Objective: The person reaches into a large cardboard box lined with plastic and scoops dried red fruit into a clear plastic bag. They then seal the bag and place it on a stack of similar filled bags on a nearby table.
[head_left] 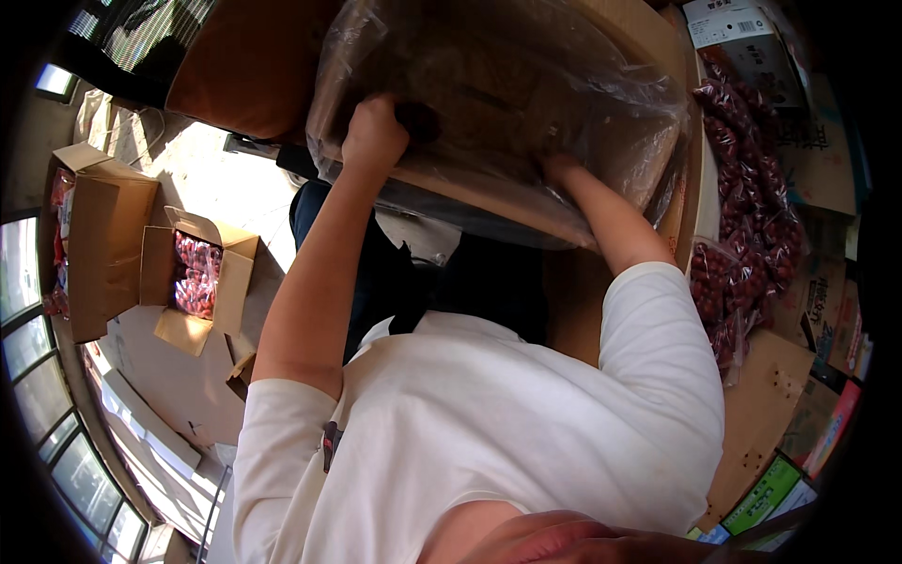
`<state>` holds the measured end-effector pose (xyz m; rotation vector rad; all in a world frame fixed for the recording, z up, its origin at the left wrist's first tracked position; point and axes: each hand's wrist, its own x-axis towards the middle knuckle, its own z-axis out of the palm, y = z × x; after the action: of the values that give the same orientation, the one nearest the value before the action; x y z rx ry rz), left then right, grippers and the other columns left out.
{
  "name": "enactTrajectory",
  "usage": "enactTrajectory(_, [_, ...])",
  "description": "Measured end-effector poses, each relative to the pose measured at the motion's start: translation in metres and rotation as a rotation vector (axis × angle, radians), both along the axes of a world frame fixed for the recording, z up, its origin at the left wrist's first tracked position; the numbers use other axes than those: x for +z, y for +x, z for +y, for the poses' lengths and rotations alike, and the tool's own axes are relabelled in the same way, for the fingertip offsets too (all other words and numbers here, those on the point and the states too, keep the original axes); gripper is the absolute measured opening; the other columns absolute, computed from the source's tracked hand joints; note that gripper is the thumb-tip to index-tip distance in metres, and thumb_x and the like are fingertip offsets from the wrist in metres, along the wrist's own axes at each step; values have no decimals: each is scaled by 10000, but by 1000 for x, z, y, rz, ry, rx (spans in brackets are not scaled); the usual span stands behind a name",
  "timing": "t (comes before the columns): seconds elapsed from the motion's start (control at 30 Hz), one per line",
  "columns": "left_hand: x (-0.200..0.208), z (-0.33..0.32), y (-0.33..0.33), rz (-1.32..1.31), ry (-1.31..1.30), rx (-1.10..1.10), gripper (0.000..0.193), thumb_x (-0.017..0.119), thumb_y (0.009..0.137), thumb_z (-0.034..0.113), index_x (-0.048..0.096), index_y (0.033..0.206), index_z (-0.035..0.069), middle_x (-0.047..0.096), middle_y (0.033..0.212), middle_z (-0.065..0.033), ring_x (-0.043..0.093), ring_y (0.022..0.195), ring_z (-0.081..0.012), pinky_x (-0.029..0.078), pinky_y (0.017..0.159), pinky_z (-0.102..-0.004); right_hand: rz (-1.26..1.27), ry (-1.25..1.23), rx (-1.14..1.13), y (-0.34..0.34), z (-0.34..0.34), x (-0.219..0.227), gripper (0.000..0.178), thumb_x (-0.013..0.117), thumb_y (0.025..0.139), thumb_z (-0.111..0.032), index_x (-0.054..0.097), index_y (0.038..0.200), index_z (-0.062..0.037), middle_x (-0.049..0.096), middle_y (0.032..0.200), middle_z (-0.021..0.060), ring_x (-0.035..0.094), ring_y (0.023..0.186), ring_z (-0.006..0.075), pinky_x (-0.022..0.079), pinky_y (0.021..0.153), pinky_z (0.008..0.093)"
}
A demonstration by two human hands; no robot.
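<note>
A large cardboard box [526,197] stands in front of me, lined with a loose clear plastic liner [620,89] that drapes over its walls. At the box's near left part is my left hand [376,132], its fingers curled closed. What it grips, if anything, is hidden; a small dark patch [419,122] shows right beside its knuckles. My right hand [561,169] reaches down into the box by the near wall, close to the liner. Shadow and the liner hide its fingers. The inside of the box is dim and brownish.
Clear bags of dark red round fruit [747,179] lie in a long heap to the right. An open carton [240,273] of similar bags and a taller carton [117,244] stand at left. A brown cushion-like shape [249,66] is at far left, a white carton [747,56] at far right.
</note>
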<state>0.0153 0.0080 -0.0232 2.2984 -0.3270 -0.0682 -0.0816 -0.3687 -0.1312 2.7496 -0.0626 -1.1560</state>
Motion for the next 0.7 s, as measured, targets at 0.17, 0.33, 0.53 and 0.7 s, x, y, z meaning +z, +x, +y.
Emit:
enactTrajectory(0.17, [-4, -1, 1, -25, -28, -19, 277, 597, 733, 53, 689, 994, 64, 634, 1048, -196, 597, 998, -362, 500, 843, -420, -99, 65, -17, -13, -13, -26, 581, 578, 798, -140, 443, 1362, -186, 389, 1379, 256, 526, 1119, 451, 434, 958, 460])
enactTrajectory(0.33, [7, -2, -2, -33, -38, -35, 358, 540, 693, -19, 659, 1030, -10, 636, 1028, -237, 600, 995, -383, 486, 874, -411, -184, 217, -42, -12, -20, -48, 529, 615, 755, -125, 526, 1275, -108, 544, 1227, 236, 545, 1104, 409, 442, 943, 440])
enactTrajectory(0.53, [6, -1, -3, -56, -60, -34, 346, 545, 695, -11, 659, 1021, -15, 639, 1016, -236, 604, 980, -386, 490, 863, -415, -111, 242, -27, -11, -15, -37, 441, 606, 760, -136, 582, 1196, -74, 590, 1178, 210, 569, 1066, 379, 456, 890, 438])
enactTrajectory(0.7, [3, 1, -3, -13, -12, -12, 329, 584, 728, 15, 672, 1043, 58, 630, 1066, -189, 592, 1007, -366, 501, 844, -415, -38, 227, -76, -12, 0, -36, 425, 588, 782, -210, 597, 1182, -65, 588, 1189, 208, 560, 1099, 346, 436, 922, 423])
